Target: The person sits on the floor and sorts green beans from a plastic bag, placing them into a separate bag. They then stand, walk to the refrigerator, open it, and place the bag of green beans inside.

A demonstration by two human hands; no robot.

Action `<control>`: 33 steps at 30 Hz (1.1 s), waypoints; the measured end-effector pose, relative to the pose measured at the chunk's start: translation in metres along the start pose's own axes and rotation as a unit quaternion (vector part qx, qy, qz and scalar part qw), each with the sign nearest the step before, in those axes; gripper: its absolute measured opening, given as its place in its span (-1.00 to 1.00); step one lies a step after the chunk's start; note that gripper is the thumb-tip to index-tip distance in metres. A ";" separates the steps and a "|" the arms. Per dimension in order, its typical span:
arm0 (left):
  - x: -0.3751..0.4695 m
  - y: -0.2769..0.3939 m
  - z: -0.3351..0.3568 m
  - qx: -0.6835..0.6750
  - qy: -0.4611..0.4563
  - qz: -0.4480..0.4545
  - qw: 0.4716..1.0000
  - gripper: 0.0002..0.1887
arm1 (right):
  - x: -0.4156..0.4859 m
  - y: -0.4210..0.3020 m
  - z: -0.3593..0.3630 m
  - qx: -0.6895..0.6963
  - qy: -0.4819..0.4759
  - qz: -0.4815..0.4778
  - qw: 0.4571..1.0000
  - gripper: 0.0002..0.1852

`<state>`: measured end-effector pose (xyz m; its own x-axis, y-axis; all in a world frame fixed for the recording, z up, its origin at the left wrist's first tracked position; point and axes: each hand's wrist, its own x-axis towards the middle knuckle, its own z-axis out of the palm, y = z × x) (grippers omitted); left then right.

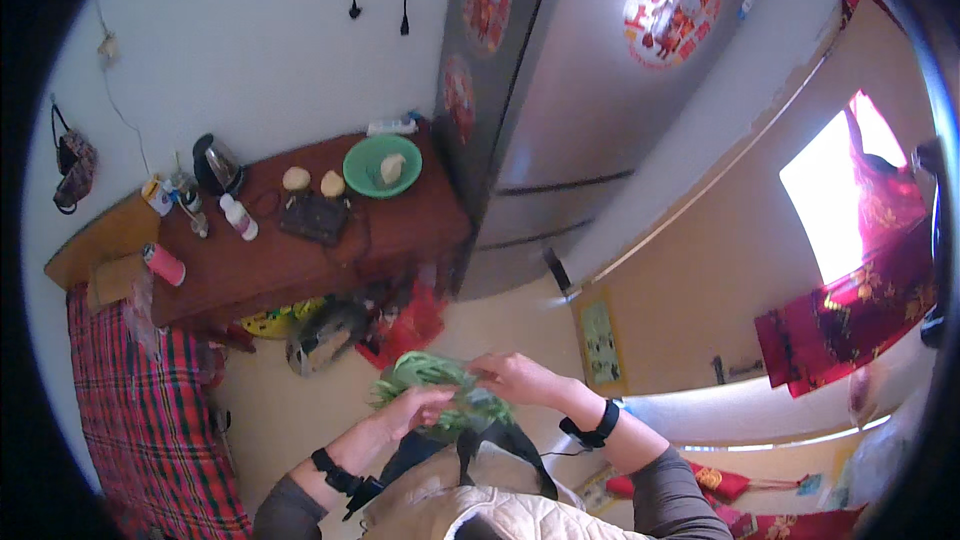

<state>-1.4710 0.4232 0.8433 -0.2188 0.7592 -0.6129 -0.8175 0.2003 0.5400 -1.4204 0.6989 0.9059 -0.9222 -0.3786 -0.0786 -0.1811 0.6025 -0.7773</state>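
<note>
A bunch of leafy green vegetables is held up in front of my body, partly covered by what looks like clear plastic. My left hand grips it from the near left side, with the fingers curled over the stems. On the right, my right hand pinches the upper right part of the bunch, its fingertips partly hidden by the leaves. Both wrists carry black straps. Below the greens, dark fabric hangs at my waist.
A reddish-brown table holds a green basin with a pale lump inside, a kettle, a white bottle and a dark bag. A refrigerator stands right of it. Red bags lie on the floor; a plaid-covered bed is left.
</note>
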 end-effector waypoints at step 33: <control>0.025 -0.005 -0.025 -0.297 0.400 0.200 0.843 -0.50 | 0.082 0.103 -0.246 -0.751 0.039 -0.147 0.643 -0.60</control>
<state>-1.4859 0.4256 0.8108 -0.6356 -0.0169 -0.7718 -0.6636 -0.4990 0.5574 -1.5983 0.9028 0.9730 -0.7765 -0.6300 0.0113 -0.4227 0.5342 0.7320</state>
